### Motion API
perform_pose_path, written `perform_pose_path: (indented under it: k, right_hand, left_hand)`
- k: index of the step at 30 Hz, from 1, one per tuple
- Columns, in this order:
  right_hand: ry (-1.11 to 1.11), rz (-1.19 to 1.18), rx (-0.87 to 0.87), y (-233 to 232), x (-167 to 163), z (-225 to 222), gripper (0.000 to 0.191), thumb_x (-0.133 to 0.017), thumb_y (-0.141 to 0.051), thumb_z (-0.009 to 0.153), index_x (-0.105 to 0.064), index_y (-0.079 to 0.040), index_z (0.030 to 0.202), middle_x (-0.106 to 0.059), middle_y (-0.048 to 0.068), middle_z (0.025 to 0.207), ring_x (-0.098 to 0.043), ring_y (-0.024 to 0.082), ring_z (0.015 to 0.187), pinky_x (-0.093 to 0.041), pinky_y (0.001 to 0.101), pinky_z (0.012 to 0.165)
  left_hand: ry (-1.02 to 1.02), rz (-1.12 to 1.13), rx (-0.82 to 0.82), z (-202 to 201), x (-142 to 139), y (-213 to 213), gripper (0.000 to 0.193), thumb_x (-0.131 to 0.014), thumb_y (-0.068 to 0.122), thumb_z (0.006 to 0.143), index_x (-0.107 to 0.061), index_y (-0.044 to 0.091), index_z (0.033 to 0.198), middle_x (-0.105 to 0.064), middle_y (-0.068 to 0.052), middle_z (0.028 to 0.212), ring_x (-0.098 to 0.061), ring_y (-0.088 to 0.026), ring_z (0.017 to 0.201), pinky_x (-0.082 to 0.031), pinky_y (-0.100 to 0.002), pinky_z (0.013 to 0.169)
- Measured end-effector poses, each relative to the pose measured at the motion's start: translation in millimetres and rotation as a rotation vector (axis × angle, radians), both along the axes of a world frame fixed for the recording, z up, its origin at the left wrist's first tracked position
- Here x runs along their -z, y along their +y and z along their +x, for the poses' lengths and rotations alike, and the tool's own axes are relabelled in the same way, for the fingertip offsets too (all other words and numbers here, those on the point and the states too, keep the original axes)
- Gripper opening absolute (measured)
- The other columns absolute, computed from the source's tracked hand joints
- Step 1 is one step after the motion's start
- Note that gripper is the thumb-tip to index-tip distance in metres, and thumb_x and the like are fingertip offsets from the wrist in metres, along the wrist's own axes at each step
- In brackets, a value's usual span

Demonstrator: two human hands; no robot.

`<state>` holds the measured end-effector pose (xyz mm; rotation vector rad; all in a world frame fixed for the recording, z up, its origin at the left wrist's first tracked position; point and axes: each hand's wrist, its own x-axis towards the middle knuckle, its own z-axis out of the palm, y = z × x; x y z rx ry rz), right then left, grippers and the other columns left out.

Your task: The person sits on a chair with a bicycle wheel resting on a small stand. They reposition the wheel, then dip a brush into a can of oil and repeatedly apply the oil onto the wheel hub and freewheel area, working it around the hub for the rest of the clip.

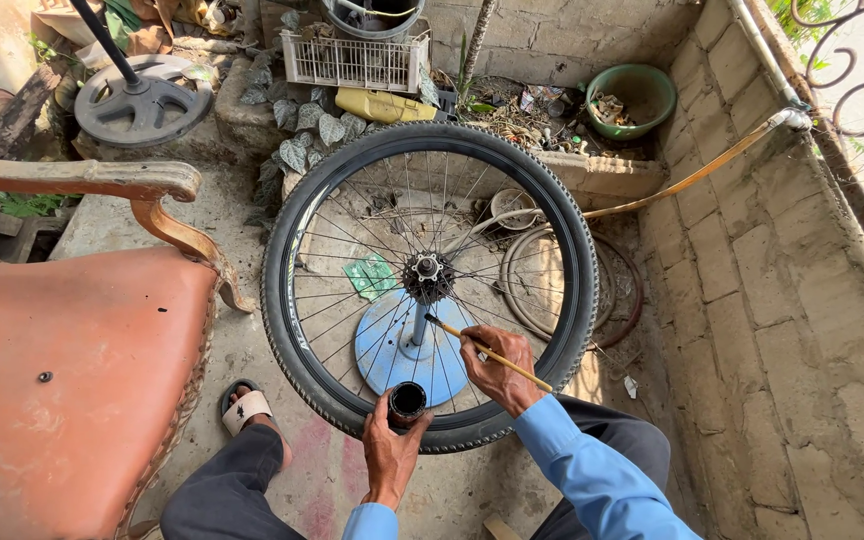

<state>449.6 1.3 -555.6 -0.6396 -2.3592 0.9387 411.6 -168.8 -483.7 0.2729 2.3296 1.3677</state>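
The right hand is closed around a thin yellow stick brush that points up and left at the black spoked bicycle wheel's metal hub, while the left hand grips a small dark round pot against the near tyre.

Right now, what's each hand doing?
Left hand: closed around a small dark jar.
Right hand: closed on a thin yellow brush, tip among the bicycle wheel spokes.
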Motion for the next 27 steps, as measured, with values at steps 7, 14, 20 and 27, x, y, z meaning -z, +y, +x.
perform_pose_path:
  k: [7, 14, 20, 27]
  right_hand:
    - [0.0, 0.029, 0.008, 4, 3, -1, 0.019, -0.072, -0.014, 0.087, -0.079, -0.003, 0.099, -0.079, 0.013, 0.084, -0.078, 0.021, 0.069, -0.063, 0.0316, 0.061]
    - [-0.045, 0.063, 0.013, 4, 6, 4, 0.018, -0.074, -0.016, 0.083, -0.081, -0.005, 0.095, -0.079, 0.011, 0.082, -0.077, 0.021, 0.067, -0.062, 0.0325, 0.061]
    - [-0.012, 0.053, -0.056, 5, 8, 5, 0.017, -0.073, -0.015, 0.084, -0.08, -0.006, 0.095, -0.079, 0.009, 0.082, -0.077, 0.02, 0.067, -0.063, 0.0311, 0.062]
    - [0.11, 0.039, 0.035, 4, 7, -3, 0.017, -0.074, -0.016, 0.088, -0.079, -0.005, 0.1, -0.079, 0.012, 0.083, -0.077, 0.019, 0.067, -0.063, 0.0302, 0.059]
  left_hand:
    - [-0.008, 0.002, -0.001, 2, -3, 1, 0.077, -0.087, 0.029, 0.077, -0.052, 0.009, 0.142, -0.059, -0.016, 0.128, -0.063, -0.03, 0.12, -0.055, -0.043, 0.103]
    - [-0.001, 0.016, 0.003, 3, -8, 1, 0.074, -0.087, 0.029, 0.076, -0.054, 0.01, 0.14, -0.061, -0.014, 0.126, -0.064, -0.029, 0.118, -0.056, -0.041, 0.103]
    - [0.0, 0.02, 0.001, 4, -12, 2, 0.076, -0.088, 0.028, 0.076, -0.054, 0.009, 0.14, -0.061, -0.014, 0.127, -0.064, -0.028, 0.119, -0.056, -0.04, 0.103]
    - [-0.003, 0.023, 0.002, 5, -15, 2, 0.076, -0.087, 0.029, 0.076, -0.053, 0.009, 0.141, -0.061, -0.014, 0.127, -0.065, -0.028, 0.119, -0.057, -0.041, 0.104]
